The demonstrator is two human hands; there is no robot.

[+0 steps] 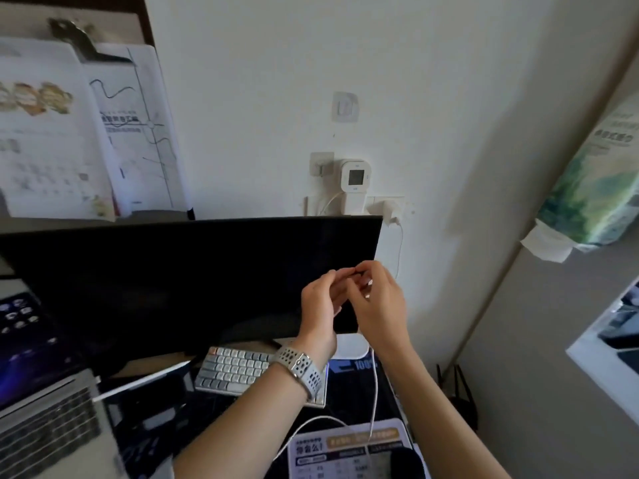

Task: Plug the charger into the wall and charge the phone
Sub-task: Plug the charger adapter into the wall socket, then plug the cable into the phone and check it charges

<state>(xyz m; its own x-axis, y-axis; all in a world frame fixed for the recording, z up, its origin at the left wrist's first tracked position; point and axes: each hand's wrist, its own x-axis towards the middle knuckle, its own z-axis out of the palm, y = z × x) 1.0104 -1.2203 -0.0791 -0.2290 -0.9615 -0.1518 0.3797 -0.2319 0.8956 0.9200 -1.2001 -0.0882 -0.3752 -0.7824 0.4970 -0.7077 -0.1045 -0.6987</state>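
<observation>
My left hand and my right hand are raised together in front of the dark monitor's right edge. Their fingertips meet on a small dark piece that I cannot make out. A white bit of the charging cable shows inside my right hand's fingers. The cable hangs down from that hand and loops over the desk. A white charger sits in the wall socket above the monitor's corner, with a thin white lead running down from it. No phone is clearly visible.
A black monitor fills the middle. Below it lies a small keyboard, with a laptop at the left. A white timer device hangs on the wall. A tissue pack hangs at the right. A printed sheet lies near me.
</observation>
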